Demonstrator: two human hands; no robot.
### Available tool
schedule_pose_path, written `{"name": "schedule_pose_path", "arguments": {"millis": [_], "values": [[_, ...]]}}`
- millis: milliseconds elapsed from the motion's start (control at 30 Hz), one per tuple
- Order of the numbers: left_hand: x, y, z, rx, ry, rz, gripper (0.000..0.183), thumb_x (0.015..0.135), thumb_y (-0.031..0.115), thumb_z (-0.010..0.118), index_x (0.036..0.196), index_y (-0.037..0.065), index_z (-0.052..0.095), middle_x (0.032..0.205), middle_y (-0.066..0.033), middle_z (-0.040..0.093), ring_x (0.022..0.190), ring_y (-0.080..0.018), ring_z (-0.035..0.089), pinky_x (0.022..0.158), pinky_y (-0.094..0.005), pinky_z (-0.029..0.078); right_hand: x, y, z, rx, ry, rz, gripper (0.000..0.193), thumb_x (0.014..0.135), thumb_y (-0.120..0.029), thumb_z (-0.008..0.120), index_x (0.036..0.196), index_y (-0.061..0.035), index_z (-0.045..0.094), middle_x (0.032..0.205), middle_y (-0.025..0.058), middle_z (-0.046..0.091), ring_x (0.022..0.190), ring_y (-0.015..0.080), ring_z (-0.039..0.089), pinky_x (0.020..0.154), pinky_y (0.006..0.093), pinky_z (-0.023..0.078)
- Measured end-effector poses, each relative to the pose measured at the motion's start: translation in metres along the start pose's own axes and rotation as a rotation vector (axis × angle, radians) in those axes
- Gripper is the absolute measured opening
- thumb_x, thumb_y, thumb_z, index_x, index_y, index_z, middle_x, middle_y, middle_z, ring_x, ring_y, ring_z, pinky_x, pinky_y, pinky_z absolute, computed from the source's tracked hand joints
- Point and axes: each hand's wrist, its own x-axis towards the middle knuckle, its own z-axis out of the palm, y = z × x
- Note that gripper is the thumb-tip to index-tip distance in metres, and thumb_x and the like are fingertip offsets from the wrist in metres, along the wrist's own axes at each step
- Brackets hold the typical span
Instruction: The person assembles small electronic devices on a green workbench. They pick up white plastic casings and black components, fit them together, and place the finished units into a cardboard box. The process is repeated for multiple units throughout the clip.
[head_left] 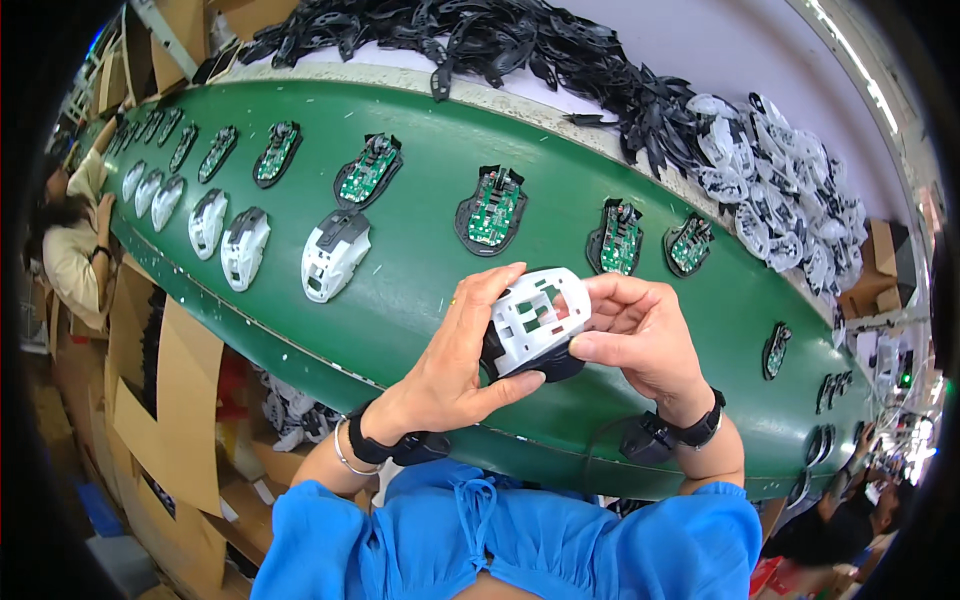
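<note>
My left hand [455,365] and my right hand [645,335] together hold a computer mouse body [537,322] above the near edge of a green conveyor belt [420,290]. A white top frame with cut-outs lies on a black base, and green circuit board shows through the openings. My left thumb and fingers clasp its left side. My right fingers pinch its right side.
A row of black mouse bases with green boards [492,210] runs along the belt. White-topped mice [334,254] line up on the left. Piles of black [520,45] and white shells [790,180] lie beyond the belt. Another person [70,240] sits at far left. Cardboard boxes [165,400] stand below.
</note>
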Motion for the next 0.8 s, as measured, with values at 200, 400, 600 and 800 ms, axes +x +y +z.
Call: {"name": "schedule_pose_path", "arguments": {"millis": [200, 400, 600, 800], "values": [[-0.003, 0.0, 0.015, -0.042, 0.146, -0.034, 0.077, 0.074, 0.029, 0.078, 0.133, -0.003, 0.041, 0.126, -0.0206, 0.05, 0.116, -0.0347, 0.048, 0.099, -0.0426, 0.039, -0.01, 0.009, 0.01, -0.058, 0.085, -0.058, 0.028, 0.081, 0.001, 0.071, 0.107, 0.006, 0.061, 0.099, 0.0118, 0.068, 0.088, 0.0138, 0.067, 0.079, 0.0252, 0.055], [-0.008, 0.001, 0.021, 0.002, 0.168, -0.065, 0.072, 0.073, 0.024, 0.079, 0.13, -0.003, 0.045, 0.121, -0.0205, 0.054, 0.106, -0.0318, 0.056, 0.09, -0.0395, 0.046, -0.009, 0.023, 0.004, -0.056, 0.104, -0.036, 0.019, 0.081, -0.001, 0.072, 0.099, 0.0049, 0.064, 0.091, 0.0107, 0.069, 0.08, 0.0111, 0.066, 0.072, 0.024, 0.055], [-0.012, -0.009, 0.009, -0.046, 0.085, -0.057, 0.076, 0.071, 0.024, 0.082, 0.132, -0.002, 0.045, 0.123, -0.0189, 0.054, 0.11, -0.0307, 0.056, 0.093, -0.0382, 0.046, -0.007, 0.024, 0.007, 0.039, 0.059, 0.074, 0.019, 0.079, -0.001, 0.074, 0.096, 0.0033, 0.065, 0.09, 0.0112, 0.069, 0.081, 0.013, 0.067, 0.074, 0.0258, 0.055], [-0.016, -0.002, -0.002, -0.263, 0.028, -0.17, 0.079, 0.07, 0.025, 0.083, 0.134, 0.0, 0.043, 0.126, -0.0169, 0.052, 0.116, -0.0265, 0.054, 0.097, -0.0363, 0.044, -0.02, 0.017, -0.007, -0.118, 0.035, 0.042, 0.046, 0.074, -0.007, 0.079, 0.114, 0.0032, 0.059, 0.111, 0.0137, 0.064, 0.102, 0.0203, 0.063, 0.09, 0.0328, 0.051]]}}
